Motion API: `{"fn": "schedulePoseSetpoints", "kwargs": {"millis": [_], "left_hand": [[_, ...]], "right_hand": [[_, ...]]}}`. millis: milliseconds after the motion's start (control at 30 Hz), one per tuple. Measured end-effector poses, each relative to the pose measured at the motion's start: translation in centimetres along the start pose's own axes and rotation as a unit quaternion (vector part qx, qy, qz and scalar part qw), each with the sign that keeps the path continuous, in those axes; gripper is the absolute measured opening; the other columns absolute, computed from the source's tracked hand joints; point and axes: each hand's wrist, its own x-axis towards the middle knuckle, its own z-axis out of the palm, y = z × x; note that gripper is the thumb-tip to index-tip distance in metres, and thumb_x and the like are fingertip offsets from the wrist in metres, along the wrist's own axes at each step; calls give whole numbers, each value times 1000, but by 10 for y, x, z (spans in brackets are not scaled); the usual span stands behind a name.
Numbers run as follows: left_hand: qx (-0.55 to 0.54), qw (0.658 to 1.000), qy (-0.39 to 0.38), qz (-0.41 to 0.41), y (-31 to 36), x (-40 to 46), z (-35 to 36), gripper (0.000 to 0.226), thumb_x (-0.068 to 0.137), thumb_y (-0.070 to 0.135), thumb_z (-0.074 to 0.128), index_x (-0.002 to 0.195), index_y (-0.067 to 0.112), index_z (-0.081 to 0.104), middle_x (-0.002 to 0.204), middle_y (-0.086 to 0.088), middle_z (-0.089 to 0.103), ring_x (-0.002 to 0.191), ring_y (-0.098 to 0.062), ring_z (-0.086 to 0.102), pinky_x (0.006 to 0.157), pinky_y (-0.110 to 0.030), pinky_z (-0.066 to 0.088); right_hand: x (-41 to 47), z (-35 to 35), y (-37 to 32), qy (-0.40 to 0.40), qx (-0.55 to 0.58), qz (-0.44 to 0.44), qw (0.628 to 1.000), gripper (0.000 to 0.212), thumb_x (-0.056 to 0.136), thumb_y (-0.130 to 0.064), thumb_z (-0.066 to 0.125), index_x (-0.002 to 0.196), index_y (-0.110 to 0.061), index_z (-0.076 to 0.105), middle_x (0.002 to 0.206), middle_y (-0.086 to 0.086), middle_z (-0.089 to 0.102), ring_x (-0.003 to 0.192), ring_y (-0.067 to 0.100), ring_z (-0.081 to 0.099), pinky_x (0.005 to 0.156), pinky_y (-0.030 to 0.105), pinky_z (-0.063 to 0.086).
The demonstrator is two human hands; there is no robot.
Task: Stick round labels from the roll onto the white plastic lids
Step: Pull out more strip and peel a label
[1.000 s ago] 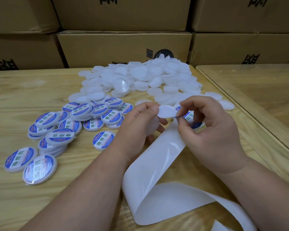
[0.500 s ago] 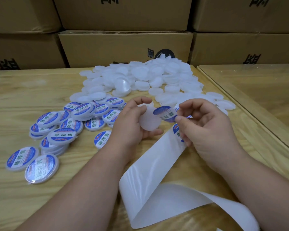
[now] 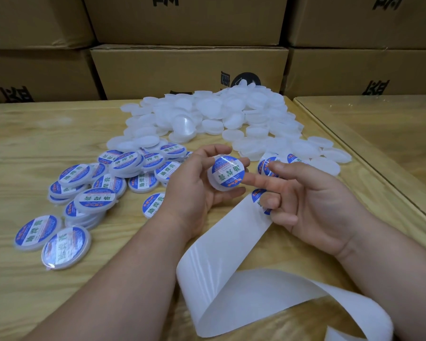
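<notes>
Left hand (image 3: 194, 190) grips a white lid (image 3: 225, 174) by its rim, held above the table (image 3: 35, 279); a blue round label (image 3: 228, 171) sits on top of it. Right hand (image 3: 315, 205): index finger stretched out, tip pressing the label's edge; lower fingers (image 3: 272, 201) curl around the backing strip (image 3: 231, 254), which loops down toward the camera. Labeled lids (image 3: 96, 190) piled left, bare lids (image 3: 219, 116) heaped behind. Cardboard boxes (image 3: 190, 67) stacked at back.
</notes>
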Motion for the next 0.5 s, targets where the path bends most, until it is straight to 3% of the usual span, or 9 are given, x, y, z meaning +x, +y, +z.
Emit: {"fn": "schedulePoseSetpoints", "kwargs": {"millis": [100,200,500], "left_hand": [[9,1000,1,8,-1,2,-1,21,92,19,47,108,14,59,108,-18,76,103,-35,73,69,-38,61],[31,999,7,31,-5,4,-2,19,107,22,42,106,17,60,106,-14,77,101,-31,75,69,-38,61],[75,996,16,54,-9,7,-2,15,106,31,51,109,21,61,106,-6,78,100,-24,75,65,-32,60]], "right_hand": [[1,-1,0,-4,11,3,1000,22,82,-27,61,99,-16,51,124,21,70,54,12,53,35,18,32],[2,-3,0,-2,16,5,1000,24,82,-27,61,99,-18,47,121,22,71,54,13,52,35,19,31],[4,-5,2,8,10,4,1000,33,81,-30,61,106,-18,42,115,21,74,53,13,54,35,20,33]]}}
